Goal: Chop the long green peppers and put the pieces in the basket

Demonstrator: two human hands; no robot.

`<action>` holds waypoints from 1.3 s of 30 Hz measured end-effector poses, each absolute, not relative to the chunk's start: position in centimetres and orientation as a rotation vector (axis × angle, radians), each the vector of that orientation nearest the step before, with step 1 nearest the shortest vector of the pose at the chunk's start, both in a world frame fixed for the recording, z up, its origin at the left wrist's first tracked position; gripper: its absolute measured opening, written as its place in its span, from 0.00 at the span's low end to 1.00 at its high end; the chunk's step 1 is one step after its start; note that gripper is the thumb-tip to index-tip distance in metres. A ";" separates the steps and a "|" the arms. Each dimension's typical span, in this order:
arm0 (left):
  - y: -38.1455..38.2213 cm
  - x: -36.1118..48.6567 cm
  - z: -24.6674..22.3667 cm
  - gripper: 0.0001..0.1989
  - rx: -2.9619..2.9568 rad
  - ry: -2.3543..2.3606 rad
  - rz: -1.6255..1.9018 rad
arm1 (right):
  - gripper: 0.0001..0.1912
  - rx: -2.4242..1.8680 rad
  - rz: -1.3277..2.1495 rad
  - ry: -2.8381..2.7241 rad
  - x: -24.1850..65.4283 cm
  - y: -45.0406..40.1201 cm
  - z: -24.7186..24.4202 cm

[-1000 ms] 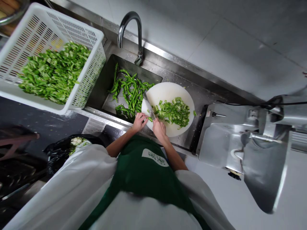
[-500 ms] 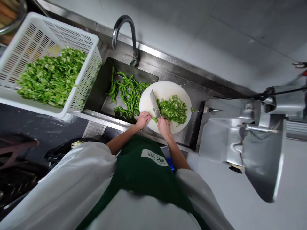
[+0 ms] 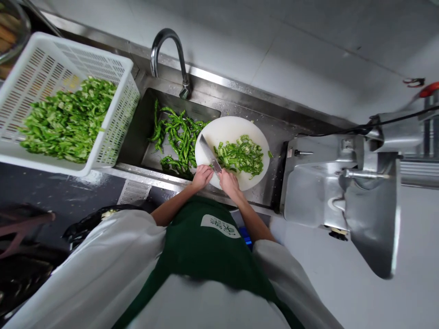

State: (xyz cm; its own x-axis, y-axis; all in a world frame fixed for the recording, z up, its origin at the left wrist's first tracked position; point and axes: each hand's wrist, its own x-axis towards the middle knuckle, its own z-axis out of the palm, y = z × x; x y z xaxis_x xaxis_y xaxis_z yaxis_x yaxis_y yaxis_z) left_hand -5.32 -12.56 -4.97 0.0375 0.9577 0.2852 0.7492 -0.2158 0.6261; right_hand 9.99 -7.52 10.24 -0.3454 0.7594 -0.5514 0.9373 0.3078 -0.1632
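On a round white cutting board [image 3: 224,125] my right hand [image 3: 229,181] is wrapped round the handle of a kitchen knife [image 3: 208,151], its broad blade pointing up and left. Just left of the blade, my left hand [image 3: 202,177] has its fingers curled and pressed down at the board's edge. A bit of green pepper shows at its fingertips; most of it is hidden. Chopped green peppers [image 3: 243,155] lie in a heap right of the knife. Whole long green peppers [image 3: 181,137] fill part of the sink basin [image 3: 137,132] left of the board.
A white slotted basket [image 3: 116,119] of cut peppers stands at the left. Behind the basin rises a curved tap [image 3: 168,32]. A metal machine [image 3: 308,192] with a cable stands close on the right. A black bag [image 3: 85,224] is low at left.
The knife blade has tilted further left and come closer to my left hand. The pepper piece between my hands shows less now. The whole view has shifted slightly.
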 end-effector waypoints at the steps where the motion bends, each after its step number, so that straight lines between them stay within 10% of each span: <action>1: -12.6 -5.3 -5.0 0.12 2.006 1.750 0.986 | 0.18 1.523 -0.668 2.213 10.5 -7.0 10.7; 32: -9.3 -3.5 -4.9 0.12 1.999 1.652 0.933 | 0.22 1.368 -0.554 2.195 13.9 -6.4 10.2; 39: -9.6 -2.7 -1.5 0.17 2.094 1.695 0.268 | 0.22 1.386 -0.496 2.265 11.3 -5.4 15.2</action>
